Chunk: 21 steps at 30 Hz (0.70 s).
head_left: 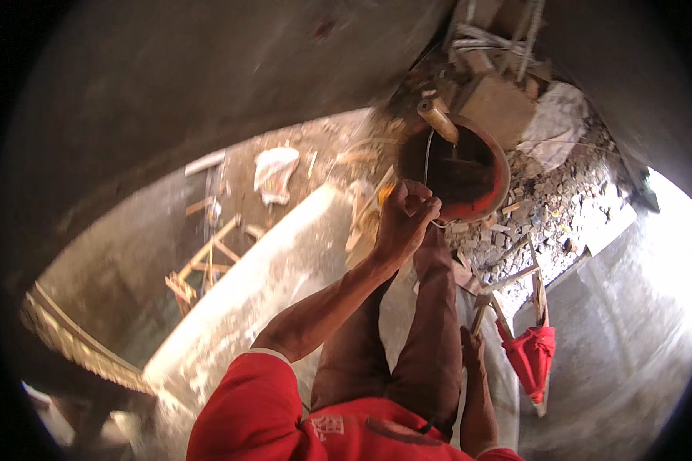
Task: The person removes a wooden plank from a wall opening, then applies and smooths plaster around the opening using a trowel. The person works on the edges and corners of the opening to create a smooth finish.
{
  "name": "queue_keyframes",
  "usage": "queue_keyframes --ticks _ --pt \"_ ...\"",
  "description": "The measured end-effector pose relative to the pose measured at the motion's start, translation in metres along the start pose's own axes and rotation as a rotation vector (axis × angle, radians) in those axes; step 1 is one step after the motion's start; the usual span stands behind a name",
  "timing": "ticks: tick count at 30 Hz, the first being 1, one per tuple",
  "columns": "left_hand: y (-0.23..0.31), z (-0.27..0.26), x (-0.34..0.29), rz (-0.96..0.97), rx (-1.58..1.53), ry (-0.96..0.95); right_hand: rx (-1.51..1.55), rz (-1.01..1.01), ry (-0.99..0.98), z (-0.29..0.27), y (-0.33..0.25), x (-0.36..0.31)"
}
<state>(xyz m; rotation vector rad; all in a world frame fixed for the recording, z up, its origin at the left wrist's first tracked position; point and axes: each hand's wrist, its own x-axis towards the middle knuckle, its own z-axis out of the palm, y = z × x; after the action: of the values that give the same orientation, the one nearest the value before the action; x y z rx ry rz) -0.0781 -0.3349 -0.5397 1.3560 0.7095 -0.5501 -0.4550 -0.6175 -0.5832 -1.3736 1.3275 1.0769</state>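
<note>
My left hand (410, 209) reaches forward, its fingers pinched on the thin wire handle (427, 157) of a round bucket (503, 178) with a reddish rim. The bucket's inside is dark, and what it holds is hard to make out. A thick wooden handle (438, 120) pokes out over its far rim; the tool's other end is hidden inside. Down by my right thigh, my right hand (473, 346) is closed around a piece of a wooden ladder frame (478, 316); its fingers are partly hidden. A red cloth (530, 357) hangs on the frame to the right.
Rubble (553, 211) covers the ground beyond and right of the bucket, with a pale sack (555, 123) and a board (500, 107). A pale wall ledge (246, 284) runs along my left. Past it lie a wooden frame (207, 265) and a white bag (275, 173).
</note>
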Motion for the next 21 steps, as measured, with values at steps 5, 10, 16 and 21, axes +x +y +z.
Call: queue_keyframes --ticks 5,10,16,21 --pt "-0.05 -0.078 -0.089 -0.069 -0.174 0.26 0.061 0.063 0.028 -0.018 -0.028 0.026" --pt "-0.127 -0.152 -0.147 -0.174 -0.397 0.729 -0.024 -0.057 -0.133 -0.049 -0.052 0.068" --pt "-0.258 -0.264 -0.199 -0.223 -0.45 0.999 -0.04 -0.008 -0.36 -0.055 -0.087 0.127" --pt "-0.333 -0.325 -0.243 -0.335 -0.552 1.116 -0.484 -0.201 0.002 -0.039 -0.113 0.123"
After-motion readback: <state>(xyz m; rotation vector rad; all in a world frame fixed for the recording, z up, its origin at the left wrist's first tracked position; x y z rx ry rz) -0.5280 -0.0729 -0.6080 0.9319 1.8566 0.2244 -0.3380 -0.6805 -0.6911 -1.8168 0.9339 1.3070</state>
